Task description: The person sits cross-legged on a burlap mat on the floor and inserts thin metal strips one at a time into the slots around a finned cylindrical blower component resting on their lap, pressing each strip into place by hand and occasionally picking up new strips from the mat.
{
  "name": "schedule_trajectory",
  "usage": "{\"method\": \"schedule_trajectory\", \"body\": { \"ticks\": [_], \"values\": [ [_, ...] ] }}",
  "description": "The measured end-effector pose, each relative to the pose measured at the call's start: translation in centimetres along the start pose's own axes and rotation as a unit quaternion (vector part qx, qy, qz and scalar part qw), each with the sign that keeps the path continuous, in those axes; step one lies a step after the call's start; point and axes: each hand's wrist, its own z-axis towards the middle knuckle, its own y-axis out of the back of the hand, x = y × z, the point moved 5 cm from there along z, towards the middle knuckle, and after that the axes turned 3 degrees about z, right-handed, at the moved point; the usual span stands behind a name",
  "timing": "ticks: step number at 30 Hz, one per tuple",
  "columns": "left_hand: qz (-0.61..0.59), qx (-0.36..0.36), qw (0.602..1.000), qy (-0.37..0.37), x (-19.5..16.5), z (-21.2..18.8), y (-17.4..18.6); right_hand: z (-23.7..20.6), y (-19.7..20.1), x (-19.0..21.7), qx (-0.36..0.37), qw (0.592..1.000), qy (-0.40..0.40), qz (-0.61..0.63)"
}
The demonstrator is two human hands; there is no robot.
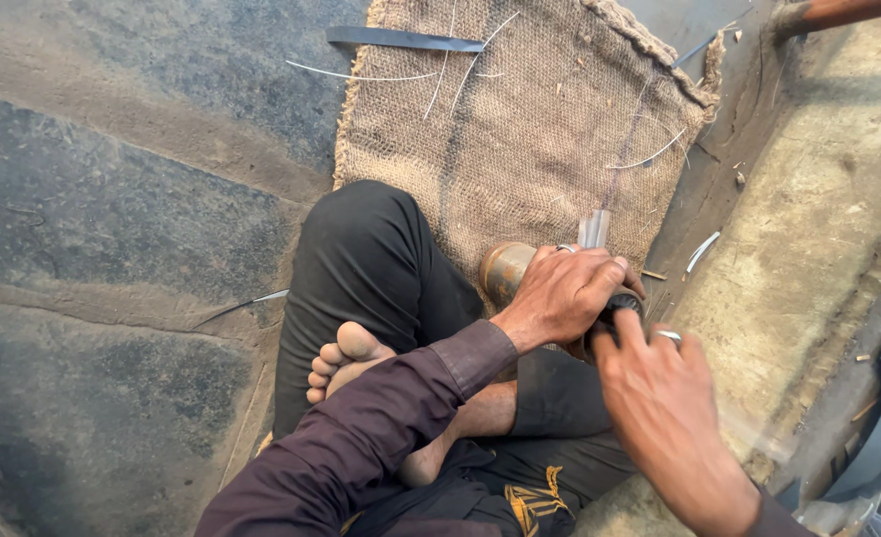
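Both hands on a brass-coloured cylinder above the burlap sack.

My left hand (pixel 572 291) is wrapped closed around the brass-coloured cylinder (pixel 505 269), which lies sideways over my crossed legs at the near edge of the burlap sack (pixel 520 129). My right hand (pixel 659 408) meets its dark end (pixel 619 303), fingers curled; I cannot tell whether it grips. Thin metal strips (pixel 594 229) stick up behind my left hand. Loose wires (pixel 361 76) and a flat metal strip (pixel 404 40) lie at the sack's far edge.
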Motion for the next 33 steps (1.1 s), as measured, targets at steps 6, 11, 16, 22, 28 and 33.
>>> {"method": "schedule_trajectory", "body": {
  "ticks": [6,11,16,22,28,33],
  "values": [
    [-0.01,-0.002,1.0,0.003,0.0,0.2,0.0,-1.0,0.2,-0.8,0.038,0.999,-0.023,-0.001],
    [0.034,-0.02,0.998,-0.039,-0.2,0.0,0.3,-0.9,-0.3,-0.7,0.013,0.999,-0.014,-0.026],
    [-0.023,0.002,1.0,0.009,-0.1,0.1,0.4,-4.9,1.2,-3.3,-0.066,0.996,-0.055,0.024],
    [-0.008,0.005,1.0,0.009,-0.4,0.2,0.8,-4.1,0.4,-3.3,0.017,0.996,-0.067,0.062],
    [-0.027,-0.006,0.999,0.021,-0.3,0.2,0.8,-3.1,0.7,-2.8,-0.02,0.989,-0.079,0.127],
    [-0.021,0.009,1.0,0.017,-0.2,0.1,0.6,-5.1,0.4,-3.8,-0.041,0.97,-0.145,0.193]
  ]
}}
